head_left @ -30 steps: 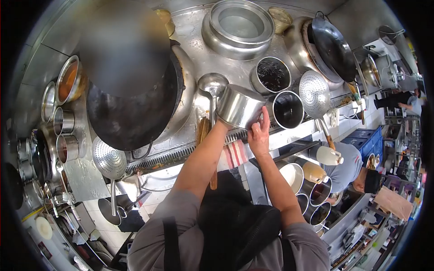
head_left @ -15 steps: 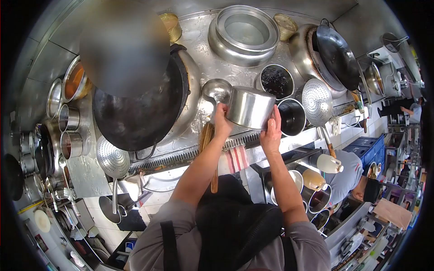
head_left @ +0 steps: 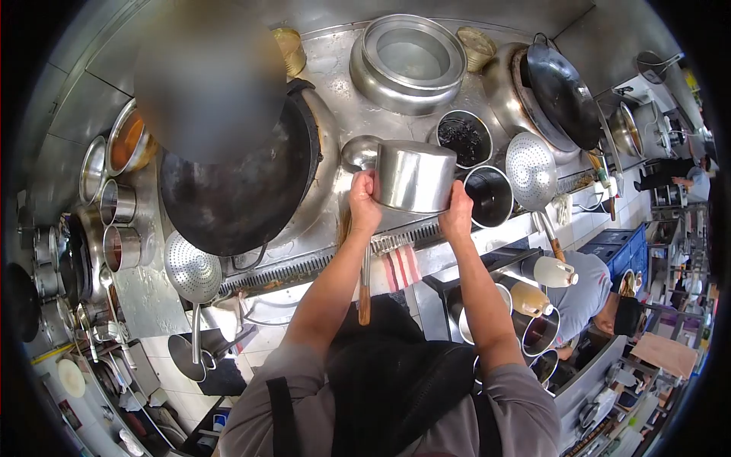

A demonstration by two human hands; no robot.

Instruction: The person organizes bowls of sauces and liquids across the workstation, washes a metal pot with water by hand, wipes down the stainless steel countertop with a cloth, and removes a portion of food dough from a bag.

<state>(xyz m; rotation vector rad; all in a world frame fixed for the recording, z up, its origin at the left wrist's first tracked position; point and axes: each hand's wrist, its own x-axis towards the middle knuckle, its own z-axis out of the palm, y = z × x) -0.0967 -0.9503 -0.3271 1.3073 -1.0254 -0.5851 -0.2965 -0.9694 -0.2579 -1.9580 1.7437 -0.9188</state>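
A shiny cylindrical metal pot [head_left: 416,179] is held between my two hands over the front of the steel stove top [head_left: 346,65]. My left hand [head_left: 365,202] is closed on its left side, my right hand [head_left: 458,213] on its right side near the lower edge. The inside of the pot does not show. Partly behind the pot and my left hand lies a ladle [head_left: 359,152]; its wooden handle [head_left: 365,305] reaches toward me. Right of the pot stand a metal pot of dark contents [head_left: 464,135] and another dark-looking round pot [head_left: 489,196].
A large black wok [head_left: 236,190] sits at left, with a perforated skimmer [head_left: 192,266] in front of it. Another skimmer [head_left: 531,171] and a tilted wok [head_left: 563,95] are at right. A co-worker [head_left: 582,293] bends low beside blue crates [head_left: 620,251]. A blurred patch hides the upper left.
The pot has shifted slightly left and stands less tilted. My left hand has moved a little left and my right hand's grip has closed more around the pot's side.
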